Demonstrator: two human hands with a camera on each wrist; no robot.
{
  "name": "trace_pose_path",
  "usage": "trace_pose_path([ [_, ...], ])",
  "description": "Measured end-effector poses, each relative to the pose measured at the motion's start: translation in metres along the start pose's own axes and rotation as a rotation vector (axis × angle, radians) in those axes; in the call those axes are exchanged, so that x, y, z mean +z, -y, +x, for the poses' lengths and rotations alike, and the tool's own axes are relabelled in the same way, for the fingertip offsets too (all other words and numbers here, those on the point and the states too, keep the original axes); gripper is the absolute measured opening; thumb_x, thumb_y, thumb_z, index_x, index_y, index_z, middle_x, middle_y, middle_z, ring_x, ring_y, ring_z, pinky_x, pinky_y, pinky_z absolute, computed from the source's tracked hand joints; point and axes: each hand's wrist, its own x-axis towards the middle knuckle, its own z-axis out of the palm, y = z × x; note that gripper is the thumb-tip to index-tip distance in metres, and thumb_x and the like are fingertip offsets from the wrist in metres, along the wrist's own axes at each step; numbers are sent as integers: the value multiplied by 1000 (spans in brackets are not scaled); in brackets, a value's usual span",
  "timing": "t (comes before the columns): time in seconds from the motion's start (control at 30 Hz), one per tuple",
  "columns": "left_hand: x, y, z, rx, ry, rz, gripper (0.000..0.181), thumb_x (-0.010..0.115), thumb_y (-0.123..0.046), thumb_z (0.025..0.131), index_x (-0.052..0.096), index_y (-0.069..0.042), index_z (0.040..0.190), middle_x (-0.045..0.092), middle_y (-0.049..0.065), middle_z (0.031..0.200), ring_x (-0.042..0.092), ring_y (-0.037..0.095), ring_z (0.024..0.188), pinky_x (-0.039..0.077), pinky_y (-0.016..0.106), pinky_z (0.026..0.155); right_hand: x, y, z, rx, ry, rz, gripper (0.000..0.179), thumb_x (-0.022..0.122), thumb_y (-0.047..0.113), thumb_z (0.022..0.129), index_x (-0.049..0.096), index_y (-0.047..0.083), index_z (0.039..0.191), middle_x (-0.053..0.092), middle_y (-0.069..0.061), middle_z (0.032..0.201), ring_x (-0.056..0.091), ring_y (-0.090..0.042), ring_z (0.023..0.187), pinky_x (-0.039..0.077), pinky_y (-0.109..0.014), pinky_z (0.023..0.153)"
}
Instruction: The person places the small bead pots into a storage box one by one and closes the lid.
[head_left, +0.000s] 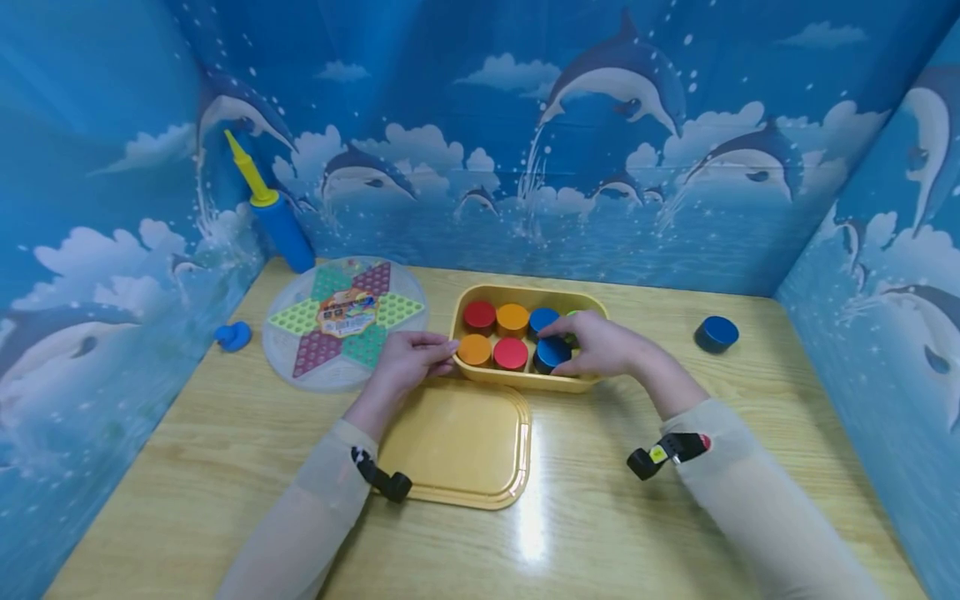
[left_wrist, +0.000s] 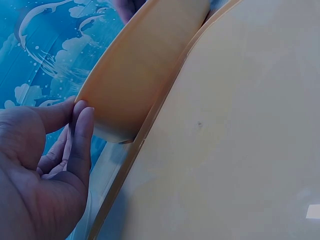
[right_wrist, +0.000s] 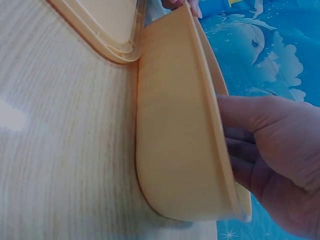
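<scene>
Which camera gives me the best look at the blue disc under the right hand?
The head view: the blue disc sits in the yellow box, with the right hand gripping it from above. The right wrist view shows only the box's outer wall and the hand; the left wrist view shows the box wall, lid and left hand.

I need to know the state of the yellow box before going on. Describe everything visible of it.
The yellow box is a shallow, rounded-rectangle tub of what looks like smooth plastic, standing upright and open on the wooden table. Its matching lid lies flat just in front. Inside sit round pieces: two red, two orange, two blue, with a green one partly hidden. The left hand touches its left end; the right hand reaches over the right side onto a blue piece.
</scene>
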Motion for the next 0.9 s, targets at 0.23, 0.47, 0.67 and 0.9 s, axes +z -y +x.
trace_pose_path([
  [0.23,0,-1,-1,-2,-4,-8,26,82,-4,94,73,10,114,74,18,101,74,17,73,67,29,72,5,-3,5,-5,5,-13,55,85,11,93,64,-1,142,65,-18,139,65,-33,122,61,-47,100],
  [0.47,1,0,-1,-12,-11,-9,24,82,-3,94,73,9,113,74,18,101,74,18,73,68,29,73,10,-6,8,-22,-18,-15,52,84,10,93,66,-3,139,67,-18,137,66,-31,119,62,-47,99],
  [0.67,1,1,0,-12,-7,-19,24,82,-3,93,73,9,113,74,17,100,74,17,72,68,29,72,14,-6,9,-20,-51,6,52,85,12,93,65,-3,139,67,-19,137,66,-32,120,61,-48,100],
  [0.9,0,1,1,-23,-7,-16,25,82,-4,94,73,8,114,74,18,102,74,18,73,67,29,73,14,-6,8,-17,-70,29,55,86,12,92,65,-3,140,67,-18,138,65,-33,122,60,-48,101],
])
